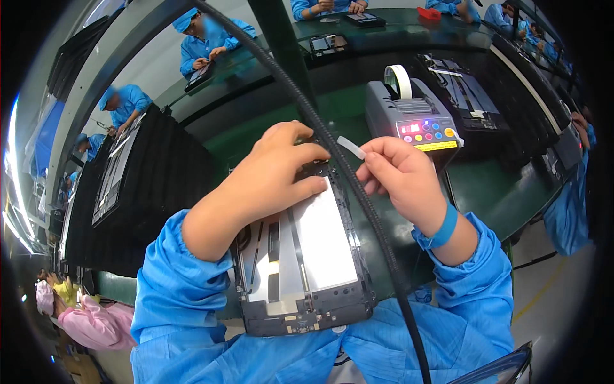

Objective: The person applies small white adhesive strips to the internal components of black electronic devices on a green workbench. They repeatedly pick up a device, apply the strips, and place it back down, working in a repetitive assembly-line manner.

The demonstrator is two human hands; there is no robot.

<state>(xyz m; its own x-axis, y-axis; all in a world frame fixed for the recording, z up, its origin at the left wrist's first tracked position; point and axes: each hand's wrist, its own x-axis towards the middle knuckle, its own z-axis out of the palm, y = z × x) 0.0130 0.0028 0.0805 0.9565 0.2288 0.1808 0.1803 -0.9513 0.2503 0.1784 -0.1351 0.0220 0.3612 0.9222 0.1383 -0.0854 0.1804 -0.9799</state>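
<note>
An opened tablet [329, 256] with pale battery panels and dark ribbon cables rests in front of me, its near end against my body. My left hand [281, 166] lies over its far end, fingers spread and thumb on the pale panel. To the right of the tablet, my right hand [403, 176] pinches a short strip of whitish tape [351, 148] between thumb and forefinger. The strip points up and left, toward the far end of the tablet. A blue band is round my right wrist.
A grey tape dispenser [416, 115] with a lit panel and tape roll stands beyond my right hand. A black braided cable [361, 182] hangs across the view. Stacks of black trays holding tablet parts [476, 96] stand right and left [118, 166]. Co-workers [211, 41] sit beyond.
</note>
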